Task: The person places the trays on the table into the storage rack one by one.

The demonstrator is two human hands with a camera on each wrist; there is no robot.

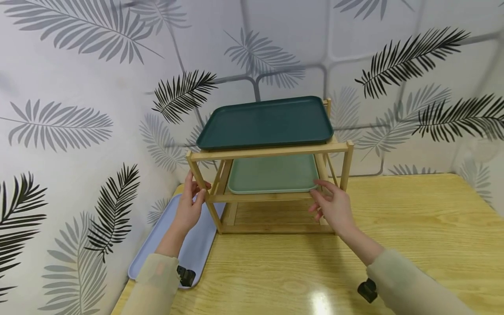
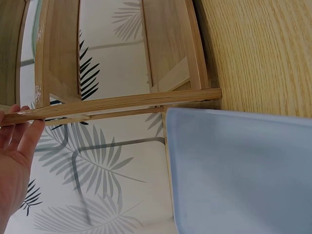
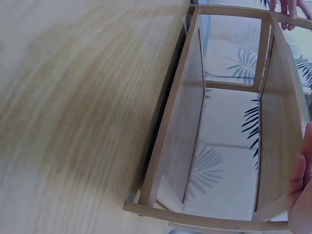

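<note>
A three-tier wooden rack [image 1: 271, 153] stands on the table. On its middle shelf lies a light green tray [image 1: 273, 173], and a dark green tray [image 1: 267, 124] rests on its top. My left hand [image 1: 190, 205] holds the rack's left front post, fingers behind it, as the left wrist view also shows. At the light green tray's right front corner, my right hand [image 1: 334, 205] pinches the rim between thumb and index finger, the other fingers bent below. In the right wrist view only part of the right hand [image 3: 301, 183] shows at the edge.
A pale blue tray [image 1: 197, 245] lies flat on the table left of the rack, partly under my left forearm. The wooden table [image 1: 413, 227] extends to the right. A leaf-patterned wall covering [image 1: 275, 48] rises close behind and on the left.
</note>
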